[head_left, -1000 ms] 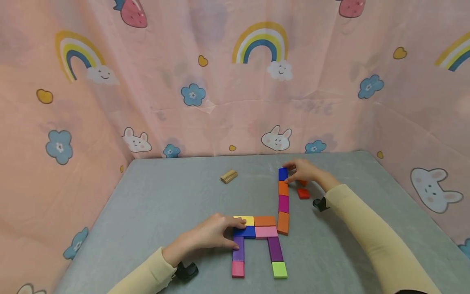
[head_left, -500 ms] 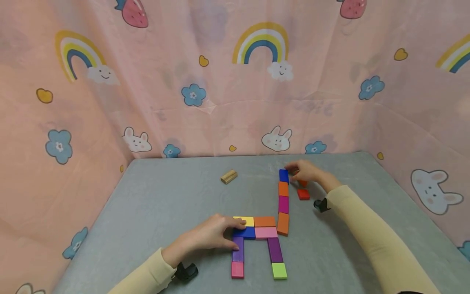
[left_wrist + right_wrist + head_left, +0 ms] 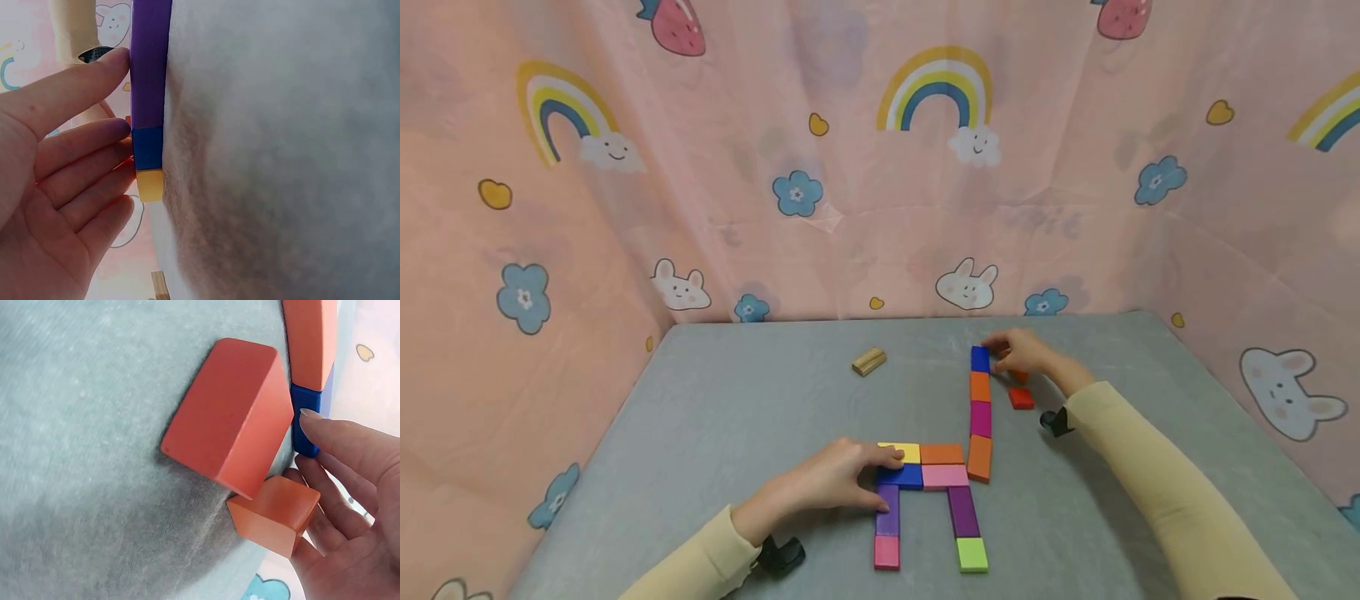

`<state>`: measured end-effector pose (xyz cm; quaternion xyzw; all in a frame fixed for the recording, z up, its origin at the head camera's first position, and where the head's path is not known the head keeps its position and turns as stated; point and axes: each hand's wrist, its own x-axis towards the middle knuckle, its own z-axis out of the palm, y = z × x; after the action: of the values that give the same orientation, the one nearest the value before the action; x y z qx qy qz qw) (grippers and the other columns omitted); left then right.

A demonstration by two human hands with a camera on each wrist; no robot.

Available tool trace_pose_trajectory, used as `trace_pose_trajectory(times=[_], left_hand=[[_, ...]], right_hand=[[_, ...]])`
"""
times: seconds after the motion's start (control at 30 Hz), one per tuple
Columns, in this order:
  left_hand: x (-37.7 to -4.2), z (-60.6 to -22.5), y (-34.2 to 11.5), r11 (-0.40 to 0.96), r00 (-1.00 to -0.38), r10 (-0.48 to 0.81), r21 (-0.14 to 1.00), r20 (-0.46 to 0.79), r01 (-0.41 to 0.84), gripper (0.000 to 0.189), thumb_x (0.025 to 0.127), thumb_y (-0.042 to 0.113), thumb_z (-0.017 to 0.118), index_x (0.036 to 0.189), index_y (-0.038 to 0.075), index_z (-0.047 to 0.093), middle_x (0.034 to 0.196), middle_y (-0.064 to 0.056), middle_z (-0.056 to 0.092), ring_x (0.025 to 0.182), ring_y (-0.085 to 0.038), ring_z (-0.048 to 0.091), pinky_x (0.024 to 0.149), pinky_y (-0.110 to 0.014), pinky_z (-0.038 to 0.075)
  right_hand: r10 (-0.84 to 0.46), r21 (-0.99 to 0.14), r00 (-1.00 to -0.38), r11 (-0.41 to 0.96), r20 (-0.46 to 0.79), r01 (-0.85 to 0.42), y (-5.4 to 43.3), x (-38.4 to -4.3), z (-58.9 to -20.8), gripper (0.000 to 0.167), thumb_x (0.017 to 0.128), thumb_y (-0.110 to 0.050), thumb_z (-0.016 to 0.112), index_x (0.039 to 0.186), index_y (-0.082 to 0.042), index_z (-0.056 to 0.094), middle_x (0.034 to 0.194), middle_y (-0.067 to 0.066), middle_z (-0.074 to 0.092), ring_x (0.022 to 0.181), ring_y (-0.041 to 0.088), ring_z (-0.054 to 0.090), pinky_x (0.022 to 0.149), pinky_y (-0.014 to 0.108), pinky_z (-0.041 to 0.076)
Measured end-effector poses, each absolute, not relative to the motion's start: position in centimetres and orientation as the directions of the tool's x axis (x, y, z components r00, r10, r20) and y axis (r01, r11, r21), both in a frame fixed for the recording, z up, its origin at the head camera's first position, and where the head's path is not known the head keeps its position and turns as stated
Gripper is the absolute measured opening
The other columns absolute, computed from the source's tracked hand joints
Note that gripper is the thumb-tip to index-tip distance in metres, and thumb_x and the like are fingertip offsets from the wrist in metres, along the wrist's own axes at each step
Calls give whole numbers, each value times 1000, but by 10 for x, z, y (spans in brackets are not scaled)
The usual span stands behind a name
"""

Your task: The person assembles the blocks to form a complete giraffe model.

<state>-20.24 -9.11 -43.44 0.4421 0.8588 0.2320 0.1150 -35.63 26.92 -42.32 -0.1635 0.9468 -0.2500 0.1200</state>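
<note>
My left hand lies over the left end of a flat block figure, fingertips on a yellow block and a blue block. Its thumb meets the side of a purple block, and its fingers are fairly straight. Farther back, my right hand is beside the small dark blue block that tops a column. The right thumb touches that block's side, with the other fingers near its far end. Below the blue block run an orange block, a magenta block and another orange block.
A red block and an orange block lie loose by my right hand. Plain wooden pieces rest toward the back. A pink block and a lime block end the figure's legs. A patterned curtain stands behind the table.
My right hand's fingers have slipped slightly to the right, from over the dark blue block to its side. The left hand stays on the figure.
</note>
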Motion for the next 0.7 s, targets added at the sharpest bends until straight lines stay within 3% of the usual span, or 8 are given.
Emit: trace_pose_trajectory(times=[0.5,0.7], left_hand=[[-203,-433,-90,506,-583,812,487,9,712,51,80,37,76,125,18,63,135,2,56,125,-12,52,101,-31,44],[-204,-433,-90,509,-584,812,486,3,711,51,80,38,75,125,18,63,135,2,56,125,-11,52,101,-32,45]], right_hand=[[-358,-485,-920,840,-161,-242,266,-358,-422,52,85,-8,67,133,2,51,130,24,55,120,40,50,101,53,41],[-371,-523,-925,807,-88,-274,270,-354,-421,52,86,-11,67,134,4,50,131,25,54,122,41,49,101,54,40]])
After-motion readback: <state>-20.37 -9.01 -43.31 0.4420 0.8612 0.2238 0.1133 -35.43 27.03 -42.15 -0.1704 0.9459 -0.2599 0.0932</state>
